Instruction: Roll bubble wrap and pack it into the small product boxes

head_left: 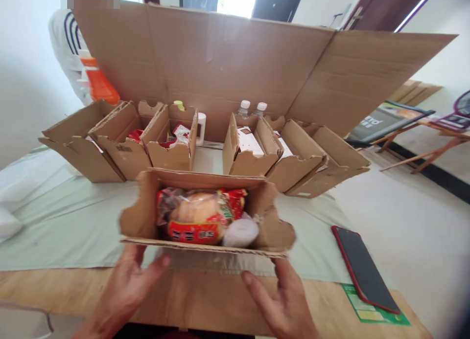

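Observation:
A narrow open-topped cardboard box (216, 180) is tilted toward me at the near side of the table. Inside lie a clear and red food packet (196, 214) with round tan pieces and a white roll-shaped item (240, 233). My left hand (127, 287) holds the box from beneath its near left corner, and my right hand (281, 300) does the same at the near right corner. Both thumbs stick out below the near edge. The other fingers are mostly hidden under the box.
Behind stand similar cardboard boxes in a left group (171, 158) and a right group (249, 168). A large cardboard panel (235, 60) rises behind them, near clear bottles (243, 109) and a white cup (200, 128). A phone (365, 270) lies at right. Someone's striped sleeve (69, 35) shows at left.

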Tool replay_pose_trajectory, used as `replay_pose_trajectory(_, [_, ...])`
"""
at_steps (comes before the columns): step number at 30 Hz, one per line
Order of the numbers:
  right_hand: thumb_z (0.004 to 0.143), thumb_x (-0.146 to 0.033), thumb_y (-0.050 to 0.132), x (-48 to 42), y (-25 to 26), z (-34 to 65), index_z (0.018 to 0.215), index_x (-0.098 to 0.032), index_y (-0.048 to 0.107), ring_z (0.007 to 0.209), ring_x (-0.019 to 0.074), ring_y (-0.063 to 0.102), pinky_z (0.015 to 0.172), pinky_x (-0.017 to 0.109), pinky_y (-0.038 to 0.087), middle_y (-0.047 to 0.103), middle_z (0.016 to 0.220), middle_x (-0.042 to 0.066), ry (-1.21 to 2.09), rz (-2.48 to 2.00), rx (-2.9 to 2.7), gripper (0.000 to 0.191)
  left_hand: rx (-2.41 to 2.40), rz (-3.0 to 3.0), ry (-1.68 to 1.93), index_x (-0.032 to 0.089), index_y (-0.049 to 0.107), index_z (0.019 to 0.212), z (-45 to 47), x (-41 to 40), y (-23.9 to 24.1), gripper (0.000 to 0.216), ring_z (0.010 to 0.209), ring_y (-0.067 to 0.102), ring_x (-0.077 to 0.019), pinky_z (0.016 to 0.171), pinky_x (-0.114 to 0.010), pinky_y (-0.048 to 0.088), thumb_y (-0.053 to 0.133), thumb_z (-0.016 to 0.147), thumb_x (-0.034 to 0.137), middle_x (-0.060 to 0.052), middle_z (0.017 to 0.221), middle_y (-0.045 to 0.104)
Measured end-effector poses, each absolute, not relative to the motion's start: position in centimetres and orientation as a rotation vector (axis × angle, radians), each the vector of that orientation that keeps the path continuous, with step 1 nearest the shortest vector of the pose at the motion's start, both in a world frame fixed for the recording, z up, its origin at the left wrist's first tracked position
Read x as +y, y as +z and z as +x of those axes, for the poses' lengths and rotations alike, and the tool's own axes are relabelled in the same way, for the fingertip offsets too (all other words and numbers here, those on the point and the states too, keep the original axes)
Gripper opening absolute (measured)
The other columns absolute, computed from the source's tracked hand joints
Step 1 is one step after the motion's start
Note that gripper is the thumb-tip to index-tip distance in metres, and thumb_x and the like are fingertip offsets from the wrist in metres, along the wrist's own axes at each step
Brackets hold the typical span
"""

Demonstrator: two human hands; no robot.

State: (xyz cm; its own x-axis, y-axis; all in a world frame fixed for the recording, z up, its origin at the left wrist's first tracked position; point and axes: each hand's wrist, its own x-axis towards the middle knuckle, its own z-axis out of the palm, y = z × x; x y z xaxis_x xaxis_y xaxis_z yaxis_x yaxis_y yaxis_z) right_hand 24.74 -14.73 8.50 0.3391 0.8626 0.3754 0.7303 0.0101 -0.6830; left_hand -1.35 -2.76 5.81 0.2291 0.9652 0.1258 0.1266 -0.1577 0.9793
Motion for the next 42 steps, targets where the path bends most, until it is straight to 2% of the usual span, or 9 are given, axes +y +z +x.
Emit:
replay_pose_trajectory(7, [0.088, -0.043, 0.067, -10.1, 11.9, 25.8, 0.121, -0.024, 0.058, 0.092, 0.0235, 0.067, 0.082, 0.039, 0.056, 0.068, 0.109, 0.007, 0.202, -1.614, -1.237, 0.039, 0.886, 1.601, 1.249, 0.022, 0.046, 0.143, 2.4, 0.3, 10.5, 0.063, 0.123, 0.063, -0.0287, 0.108, -0.047, 0.053, 0.071, 0.086, 0.034, -0.012, 0.135, 0.063])
replay_pose_trajectory(11, [0.088, -0.049, 0.069, -15.2, 9.5, 26.7, 0.114, -0.025, 0.060, 0.101, 0.0302, 0.065, 0.088, 0.044, 0.052, 0.067, 0.107, 0.009, 0.037, -1.782, -1.010, 0.037, 0.809, 1.692, 1.070, 0.024, 0.046, 0.145, 4.1, -2.2, 9.2, 0.062, 0.134, 0.057, -0.0291, 0.112, -0.045, 0.050, 0.065, 0.086, 0.022, -0.013, 0.144, 0.059])
replay_pose_trajectory(15, [0.090, -0.047, 0.067, -17.7, 5.8, 23.1, 0.120, -0.025, 0.058, 0.097, 0.0288, 0.066, 0.087, 0.043, 0.056, 0.066, 0.105, 0.009, 0.217, -1.812, -1.186, 0.038, 0.957, 1.603, 1.103, 0.019, 0.055, 0.133, 1.5, -1.0, 7.6, 0.051, 0.123, 0.064, -0.0287, 0.105, -0.044, 0.054, 0.063, 0.082, 0.023, -0.013, 0.129, 0.067])
replay_pose_trajectory(18, [0.091, -0.041, 0.066, -17.6, 3.8, 21.0, 0.124, -0.024, 0.056, 0.098, 0.0283, 0.066, 0.086, 0.044, 0.058, 0.066, 0.105, 0.009, 0.249, -1.747, -1.222, 0.039, 0.967, 1.560, 1.086, 0.016, 0.054, 0.132, 1.0, 3.0, 7.5, 0.059, 0.119, 0.065, -0.0287, 0.103, -0.043, 0.054, 0.063, 0.074, 0.020, -0.013, 0.128, 0.068])
replay_pose_trajectory(22, [0.092, -0.041, 0.066, -18.4, 2.8, 22.4, 0.129, -0.023, 0.059, 0.105, 0.0304, 0.067, 0.094, 0.049, 0.056, 0.068, 0.113, 0.012, 0.231, -1.777, -1.110, 0.041, 0.895, 1.629, 1.117, 0.016, 0.044, 0.146, 3.2, 5.8, 6.7, 0.072, 0.135, 0.055, -0.0306, 0.116, -0.050, 0.042, 0.063, 0.076, 0.023, -0.016, 0.146, 0.056])
replay_pose_trajectory(27, [0.084, -0.049, 0.072, -16.7, 3.7, 27.4, 0.148, -0.024, 0.048, 0.115, 0.0303, 0.067, 0.089, 0.042, 0.059, 0.059, 0.143, 0.015, 0.321, -1.775, -0.996, 0.072, 1.118, 1.766, 1.192, 0.026, 0.032, 0.155, 5.6, 1.8, 2.7, 0.073, 0.147, 0.039, -0.0331, 0.118, -0.059, 0.037, 0.065, 0.091, 0.036, -0.017, 0.159, 0.037])
replay_pose_trajectory(31, [0.076, -0.051, 0.075, -13.5, 3.5, 29.2, 0.115, -0.021, 0.070, 0.097, 0.0297, 0.073, 0.081, 0.040, 0.062, 0.076, 0.114, 0.013, 0.570, -1.734, -1.116, 0.050, 0.963, 1.896, 1.041, 0.025, 0.027, 0.159, 6.1, -0.6, 1.3, 0.067, 0.152, 0.033, -0.0315, 0.122, -0.060, 0.032, 0.055, 0.098, 0.031, -0.018, 0.163, 0.033])
replay_pose_trajectory(34, [0.072, -0.050, 0.074, -11.9, 2.5, 29.4, 0.091, -0.021, 0.075, 0.085, 0.0311, 0.075, 0.072, 0.040, 0.062, 0.080, 0.094, 0.011, 0.594, -1.748, -1.173, 0.035, 0.875, 1.962, 0.970, 0.024, 0.027, 0.160, 6.6, 0.2, 1.8, 0.066, 0.154, 0.031, -0.0308, 0.125, -0.060, 0.030, 0.052, 0.099, 0.030, -0.017, 0.165, 0.033])
replay_pose_trajectory(42, [0.077, -0.057, 0.067, -9.4, 3.4, 28.0, 0.083, -0.020, 0.073, 0.067, 0.0270, 0.070, 0.054, 0.035, 0.056, 0.077, 0.079, 0.009, 0.440, -1.915, -1.292, 0.037, 0.835, 1.781, 0.889, 0.022, 0.037, 0.157, 6.8, 4.0, 2.4, 0.058, 0.153, 0.036, -0.0270, 0.127, -0.055, 0.028, 0.044, 0.102, 0.040, -0.012, 0.164, 0.039])
